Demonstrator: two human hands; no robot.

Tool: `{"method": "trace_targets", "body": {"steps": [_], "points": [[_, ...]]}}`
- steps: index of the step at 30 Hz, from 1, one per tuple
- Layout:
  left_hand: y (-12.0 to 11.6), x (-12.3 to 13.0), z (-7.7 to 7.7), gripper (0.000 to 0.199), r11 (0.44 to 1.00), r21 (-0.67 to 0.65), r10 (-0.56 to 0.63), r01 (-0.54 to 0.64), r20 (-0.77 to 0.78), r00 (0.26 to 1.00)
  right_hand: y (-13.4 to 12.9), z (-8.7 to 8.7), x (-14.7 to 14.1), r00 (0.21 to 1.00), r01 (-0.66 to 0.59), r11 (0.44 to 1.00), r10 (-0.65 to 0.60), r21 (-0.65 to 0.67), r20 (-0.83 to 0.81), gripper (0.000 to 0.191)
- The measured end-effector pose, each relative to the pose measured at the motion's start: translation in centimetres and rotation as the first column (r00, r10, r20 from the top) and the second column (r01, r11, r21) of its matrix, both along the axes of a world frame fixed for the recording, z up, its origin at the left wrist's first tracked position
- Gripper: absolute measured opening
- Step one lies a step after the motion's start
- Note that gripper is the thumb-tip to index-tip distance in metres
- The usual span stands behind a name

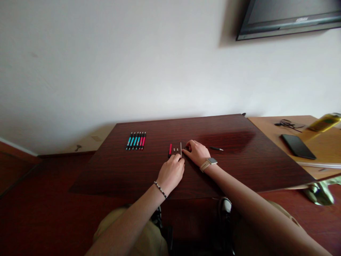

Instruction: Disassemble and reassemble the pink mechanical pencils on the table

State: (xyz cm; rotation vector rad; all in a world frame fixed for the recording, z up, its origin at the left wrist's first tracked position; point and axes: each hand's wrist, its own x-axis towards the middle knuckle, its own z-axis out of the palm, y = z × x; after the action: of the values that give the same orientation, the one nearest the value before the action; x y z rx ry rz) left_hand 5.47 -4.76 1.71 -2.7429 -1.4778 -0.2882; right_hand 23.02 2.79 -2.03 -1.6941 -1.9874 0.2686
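Note:
My left hand (172,170) rests on the dark table with its fingers bent together at the lower end of a thin, pale pen refill (180,147). Just right of the refill, my right hand (196,152) is curled, thumb and fingers close together over a small dark piece that is mostly hidden. Left of the refill lie two tiny metallic parts (176,149) and a red pen barrel (170,150) with a dark end. A slim dark pen part (216,148) with a light tip lies to the right of my right hand.
Several blue and red pens (136,141) lie in a row on the left of the table (149,177). On the lighter desk to the right are a black phone (297,146), a dark cable (289,124) and a yellow object (325,122). A screen (290,21) hangs above.

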Motion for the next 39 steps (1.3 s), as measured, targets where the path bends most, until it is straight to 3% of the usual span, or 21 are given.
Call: {"method": "trace_targets", "body": {"steps": [6, 12, 18, 28, 36, 39], "points": [[0.1, 0.0, 0.0, 0.021, 1.0, 0.001, -0.008, 0.008, -0.001, 1.0, 0.4, -0.3, -0.1, 0.999, -0.035, 0.999, 0.035, -0.001, -0.023, 0.018], [0.3, -0.2, -0.2, 0.02, 1.0, -0.012, -0.003, 0.004, 0.03, 1.0, 0.4, -0.3, 0.0, 0.994, -0.099, 0.994, 0.101, 0.04, -0.04, 0.026], [0.3, -0.2, -0.2, 0.023, 1.0, -0.021, 0.007, -0.006, 0.027, 1.0, 0.4, -0.4, 0.0, 0.985, -0.17, 0.984, 0.172, 0.055, -0.023, 0.015], [0.1, -0.4, -0.1, 0.023, 1.0, -0.016, 0.009, -0.008, 0.037, 0.999, 0.5, -0.4, 1.2, 0.951, -0.298, 0.952, 0.302, 0.066, -0.067, 0.023], [0.1, -0.5, -0.2, 0.022, 1.0, -0.014, 0.008, -0.008, 0.032, 0.999, 0.6, -0.4, 1.1, 0.952, -0.29, 0.954, 0.295, 0.074, -0.082, 0.023], [0.1, -0.5, -0.2, 0.019, 1.0, -0.019, 0.009, -0.008, 0.036, 0.999, 0.4, -0.2, 0.9, 0.956, -0.264, 0.961, 0.272, 0.084, -0.105, 0.031]]}}
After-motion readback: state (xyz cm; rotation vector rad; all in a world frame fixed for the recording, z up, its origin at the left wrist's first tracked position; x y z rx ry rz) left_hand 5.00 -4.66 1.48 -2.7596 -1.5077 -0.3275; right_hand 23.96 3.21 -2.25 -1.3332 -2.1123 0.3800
